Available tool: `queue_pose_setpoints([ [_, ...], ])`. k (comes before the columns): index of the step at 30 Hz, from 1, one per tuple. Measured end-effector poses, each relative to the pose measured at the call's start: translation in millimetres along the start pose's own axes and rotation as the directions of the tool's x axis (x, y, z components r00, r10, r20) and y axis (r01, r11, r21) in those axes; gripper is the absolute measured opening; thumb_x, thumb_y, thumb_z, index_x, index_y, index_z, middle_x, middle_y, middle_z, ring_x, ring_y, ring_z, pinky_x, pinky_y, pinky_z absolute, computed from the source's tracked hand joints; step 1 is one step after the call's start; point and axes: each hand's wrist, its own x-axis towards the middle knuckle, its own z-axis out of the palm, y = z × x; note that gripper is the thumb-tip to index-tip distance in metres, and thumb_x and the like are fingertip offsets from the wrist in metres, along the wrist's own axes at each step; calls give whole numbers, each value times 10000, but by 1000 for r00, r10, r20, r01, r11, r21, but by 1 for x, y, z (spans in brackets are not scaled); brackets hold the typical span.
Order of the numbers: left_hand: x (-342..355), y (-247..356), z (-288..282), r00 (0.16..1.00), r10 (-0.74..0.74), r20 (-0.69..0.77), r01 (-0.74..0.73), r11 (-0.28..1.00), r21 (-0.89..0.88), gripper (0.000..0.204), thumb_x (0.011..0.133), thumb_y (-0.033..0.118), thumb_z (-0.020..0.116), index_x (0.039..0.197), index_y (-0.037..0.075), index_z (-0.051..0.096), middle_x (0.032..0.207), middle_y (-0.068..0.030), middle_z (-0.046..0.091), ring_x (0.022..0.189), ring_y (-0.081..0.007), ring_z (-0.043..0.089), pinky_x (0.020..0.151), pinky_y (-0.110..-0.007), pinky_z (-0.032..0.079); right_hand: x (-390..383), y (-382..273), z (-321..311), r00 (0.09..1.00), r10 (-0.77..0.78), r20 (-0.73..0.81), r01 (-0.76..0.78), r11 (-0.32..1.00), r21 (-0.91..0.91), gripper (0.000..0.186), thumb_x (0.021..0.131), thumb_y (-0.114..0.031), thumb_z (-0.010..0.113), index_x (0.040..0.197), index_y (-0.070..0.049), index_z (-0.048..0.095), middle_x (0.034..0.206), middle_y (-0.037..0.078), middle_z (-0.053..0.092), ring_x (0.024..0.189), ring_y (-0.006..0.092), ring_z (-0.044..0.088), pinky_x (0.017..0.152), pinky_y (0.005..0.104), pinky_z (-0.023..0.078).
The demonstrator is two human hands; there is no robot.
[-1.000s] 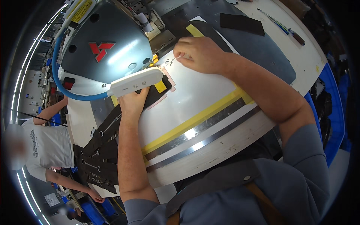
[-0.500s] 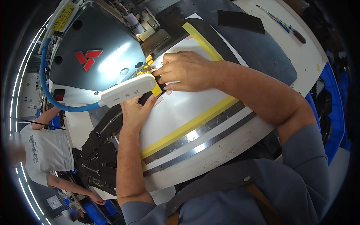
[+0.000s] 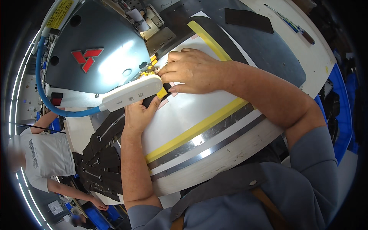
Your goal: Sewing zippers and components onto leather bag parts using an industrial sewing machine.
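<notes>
Broad pale worktable (image 3: 316,65) here, with a co-worker in a white T-shirt (image 3: 50,153) at far left, a blue plastic bin (image 3: 344,111) at right. A rounded blue-grey machine (image 3: 92,38) looms beside a smooth white sheet (image 3: 199,111) bordered with yellow tape (image 3: 197,131). A flat white lamp (image 3: 130,92) leans in. Right hand (image 3: 191,73): bent fingers close together, any pinch hidden; left hand (image 3: 138,115): thumb against black fabric (image 3: 148,101) under the lamp, fingers covered, grip impossible to tell.
</notes>
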Motion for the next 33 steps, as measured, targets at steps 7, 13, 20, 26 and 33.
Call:
queue_pose_setpoints([
  [7,-2,6,-1,995,47,-92,-38,994,98,266,769,44,803,1032,38,759,1143,-125,744,1076,-278,686,980,-385,483,-1,7,3,999,15,-33,-14,999,37,325,895,-310,744,1178,-151,734,1269,-3,682,1147,188,565,997,392,473],
  [13,-13,17,-8,991,79,-104,-65,989,132,221,819,38,782,1038,15,761,1152,-147,745,1111,-275,688,989,-381,502,-3,14,7,982,-76,-171,90,993,77,174,881,-199,729,1025,-121,790,1180,28,703,1146,197,580,991,394,475],
  [20,-14,17,-1,983,81,-165,-72,996,61,230,823,18,759,1052,5,751,1156,-154,740,1131,-286,677,1021,-388,489,-4,16,5,984,-81,-158,93,993,74,181,904,-243,695,1025,-148,790,1137,-6,719,1143,172,586,951,391,482],
  [26,-15,15,1,981,41,-191,-26,996,81,252,807,27,773,1059,18,758,1171,-150,740,1129,-276,679,1020,-388,489,-5,17,3,984,-82,-156,91,994,52,193,906,-229,701,1058,-143,785,1158,18,723,1159,192,589,978,401,470],
  [33,-12,10,4,961,121,-250,-101,991,94,240,787,106,801,1019,56,767,1008,-144,754,953,-306,704,885,-388,509,-6,17,6,985,-80,-151,88,995,45,196,899,-225,707,1051,-131,787,1158,19,727,1156,193,597,978,405,474],
])
